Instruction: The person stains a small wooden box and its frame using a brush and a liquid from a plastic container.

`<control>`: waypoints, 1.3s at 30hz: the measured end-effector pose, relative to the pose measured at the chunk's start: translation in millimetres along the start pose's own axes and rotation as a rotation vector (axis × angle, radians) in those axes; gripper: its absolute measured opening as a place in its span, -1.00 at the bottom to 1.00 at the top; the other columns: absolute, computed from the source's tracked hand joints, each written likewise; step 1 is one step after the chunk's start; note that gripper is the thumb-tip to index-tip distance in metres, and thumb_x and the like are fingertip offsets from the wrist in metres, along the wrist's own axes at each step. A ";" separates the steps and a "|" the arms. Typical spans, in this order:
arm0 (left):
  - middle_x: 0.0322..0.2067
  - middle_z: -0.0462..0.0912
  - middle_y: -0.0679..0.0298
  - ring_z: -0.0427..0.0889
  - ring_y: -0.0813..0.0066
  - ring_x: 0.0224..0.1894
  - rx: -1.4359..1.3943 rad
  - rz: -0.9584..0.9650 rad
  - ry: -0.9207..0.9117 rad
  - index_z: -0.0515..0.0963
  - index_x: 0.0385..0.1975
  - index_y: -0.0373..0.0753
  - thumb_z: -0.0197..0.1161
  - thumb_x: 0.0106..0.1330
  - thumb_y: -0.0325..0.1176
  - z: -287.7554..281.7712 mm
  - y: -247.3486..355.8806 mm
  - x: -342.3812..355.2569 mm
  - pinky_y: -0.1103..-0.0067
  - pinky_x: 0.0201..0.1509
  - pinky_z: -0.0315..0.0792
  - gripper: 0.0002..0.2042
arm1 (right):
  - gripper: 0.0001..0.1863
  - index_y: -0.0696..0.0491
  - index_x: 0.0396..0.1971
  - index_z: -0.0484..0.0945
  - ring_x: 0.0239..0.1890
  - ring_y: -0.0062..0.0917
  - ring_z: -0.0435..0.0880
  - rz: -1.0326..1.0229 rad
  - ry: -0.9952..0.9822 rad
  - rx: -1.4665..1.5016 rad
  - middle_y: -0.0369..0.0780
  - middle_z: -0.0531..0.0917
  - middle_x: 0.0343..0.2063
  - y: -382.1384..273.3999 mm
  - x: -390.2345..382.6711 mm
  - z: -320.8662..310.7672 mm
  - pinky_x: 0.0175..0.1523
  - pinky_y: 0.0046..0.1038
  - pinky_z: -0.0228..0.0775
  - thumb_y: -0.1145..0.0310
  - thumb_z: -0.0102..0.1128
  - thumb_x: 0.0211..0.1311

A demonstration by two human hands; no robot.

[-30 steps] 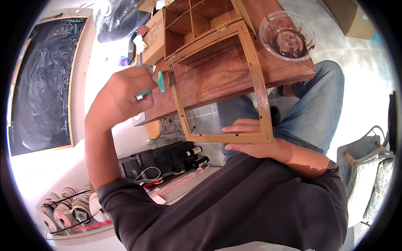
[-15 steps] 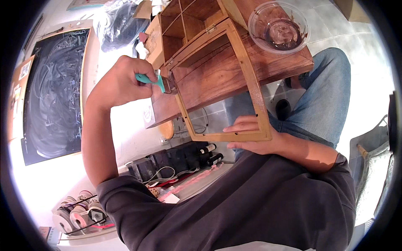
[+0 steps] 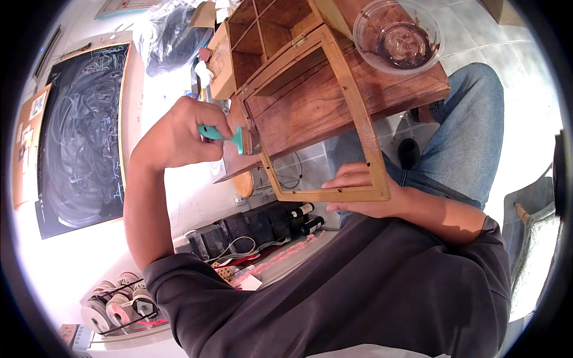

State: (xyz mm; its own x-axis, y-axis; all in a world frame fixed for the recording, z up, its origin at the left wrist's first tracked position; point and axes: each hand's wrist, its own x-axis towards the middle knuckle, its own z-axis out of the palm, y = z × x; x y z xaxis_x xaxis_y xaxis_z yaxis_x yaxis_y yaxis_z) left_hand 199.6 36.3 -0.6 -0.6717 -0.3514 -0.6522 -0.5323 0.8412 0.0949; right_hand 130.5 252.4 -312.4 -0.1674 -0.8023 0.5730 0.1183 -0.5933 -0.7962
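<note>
My left hand [image 3: 194,128] grips a teal-handled brush [image 3: 237,138], its bristles at the left strip of an open wooden frame lid [image 3: 358,128]. The lid is hinged to a wooden compartment box [image 3: 268,39] on the thick wooden table [image 3: 400,89]. My right hand [image 3: 370,203] holds the lid's lower rail, fingers partly behind it. A clear plastic tub [image 3: 400,45] with dark brown liquid stands on the table to the right of the box.
A cardboard carton [image 3: 222,56] and a dark plastic bag lie beyond the box. A blackboard hangs at the left; ribbon spools sit lower left. My jeans-clad leg [image 3: 459,131] is beside the table, a chair at the right edge, dark bottles below the lid.
Over the last half second my left hand and brush have moved downward along the lid's left strip. My right hand stays on the lower rail.
</note>
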 end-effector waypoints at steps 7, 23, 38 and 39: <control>-0.44 0.71 0.18 0.63 0.50 -0.40 0.013 -0.018 0.270 0.66 -0.44 -0.39 0.24 -0.06 -0.65 -8.7 -15.6 1.5 0.60 -0.29 0.46 -0.84 | -0.66 0.15 -0.23 0.69 -0.32 -0.35 0.69 -0.111 0.000 -0.067 -0.17 0.75 -0.19 5.4 -3.6 2.6 -0.26 -0.38 0.58 0.35 0.59 0.02; -0.49 0.68 0.16 0.63 0.42 -0.47 -0.020 0.057 0.193 0.65 -0.45 -0.39 0.29 -0.10 -0.62 9.5 -9.2 -8.9 0.54 -0.36 0.46 -0.84 | -0.64 0.13 -0.23 0.68 -0.30 -0.34 0.68 -0.208 0.011 -0.154 -0.18 0.75 -0.16 3.0 1.5 2.7 -0.26 -0.39 0.58 0.30 0.59 0.01; -0.49 0.65 0.13 0.64 0.29 -0.48 0.050 0.172 0.234 0.64 -0.46 -0.35 0.30 -0.11 -0.60 24.9 -3.6 -19.9 0.53 -0.36 0.48 -0.84 | -0.61 0.16 -0.12 0.72 -0.36 -0.45 0.68 -0.007 0.027 -0.103 -0.22 0.71 -0.40 -3.2 0.9 3.5 -0.21 -0.46 0.53 0.26 0.56 0.10; -0.51 0.63 0.13 0.63 0.28 -0.50 0.054 0.189 0.225 0.64 -0.47 -0.36 0.29 -0.10 -0.61 30.3 -3.5 -18.2 0.52 -0.38 0.46 -0.85 | -0.61 0.16 -0.12 0.72 -0.36 -0.45 0.68 0.005 0.022 -0.089 -0.22 0.71 -0.40 -4.0 1.0 3.7 -0.21 -0.46 0.53 0.26 0.55 0.11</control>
State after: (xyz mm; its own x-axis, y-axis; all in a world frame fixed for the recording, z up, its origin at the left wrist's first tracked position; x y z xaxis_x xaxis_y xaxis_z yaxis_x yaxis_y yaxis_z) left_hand 229.3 52.2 -11.9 -0.8570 -0.2636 -0.4427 -0.3626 0.9190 0.1548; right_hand 133.5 253.8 -308.0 -0.1882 -0.8032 0.5651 0.0322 -0.5801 -0.8139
